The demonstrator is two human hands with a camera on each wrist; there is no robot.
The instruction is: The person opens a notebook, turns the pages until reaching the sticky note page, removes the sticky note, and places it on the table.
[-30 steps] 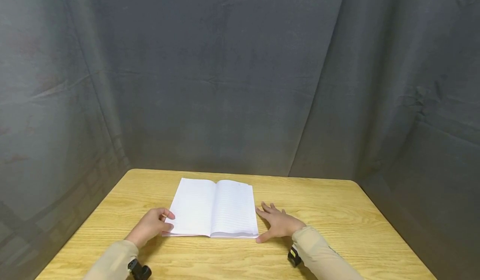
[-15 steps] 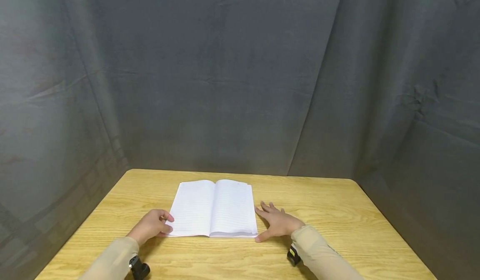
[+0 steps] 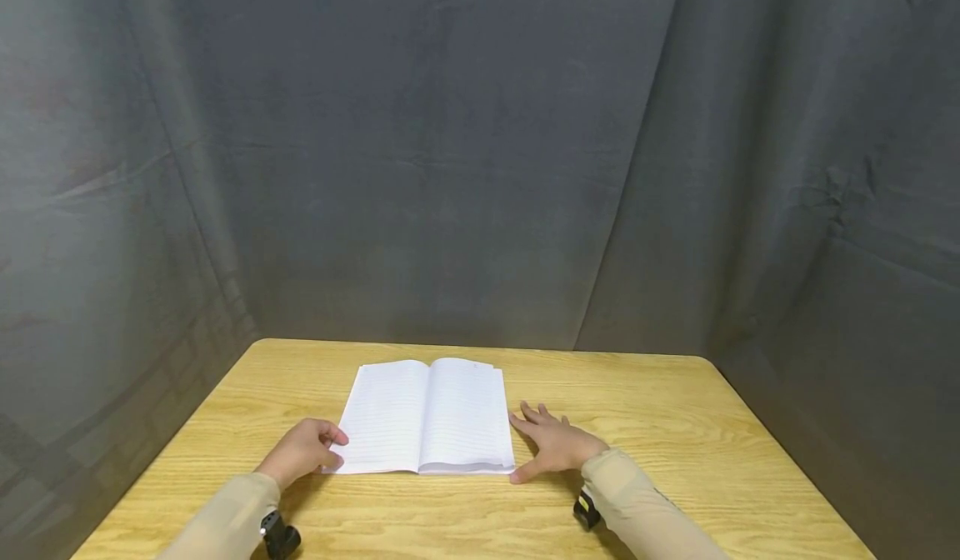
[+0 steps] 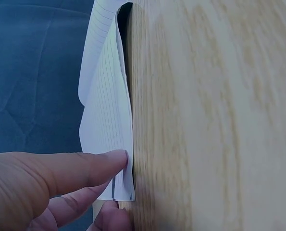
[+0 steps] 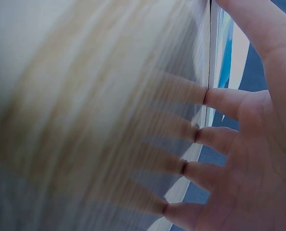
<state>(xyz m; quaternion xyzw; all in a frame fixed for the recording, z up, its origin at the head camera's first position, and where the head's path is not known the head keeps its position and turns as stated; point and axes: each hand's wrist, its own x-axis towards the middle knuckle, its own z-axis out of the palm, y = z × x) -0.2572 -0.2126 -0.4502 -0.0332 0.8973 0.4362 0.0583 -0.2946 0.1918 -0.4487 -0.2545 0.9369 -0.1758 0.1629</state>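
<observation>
An open notebook point(image 3: 386, 418) with white lined pages lies on the wooden table, its spine pointing away from me. At its lower left corner my left hand point(image 3: 296, 452) pinches the edge of the left pages. In the left wrist view the thumb point(image 4: 111, 163) presses on the lined paper, with the other fingers at the outer edge. My right hand point(image 3: 557, 447) rests spread on the table by the right side. Its thumb touches or nearly touches the notebook's lower right corner. In the right wrist view the fingertips point(image 5: 215, 98) meet the tabletop.
The light wooden table point(image 3: 660, 427) has rounded far corners. Grey curtains point(image 3: 450, 168) hang behind it and along both sides. A small black wrist camera point(image 3: 280, 535) sits under the left sleeve, another wrist camera point(image 3: 587, 510) by the right one.
The left page's far edge has come down, so that the page lies flatter, and its lines show more clearly. Both hands have stayed nearly in place.
</observation>
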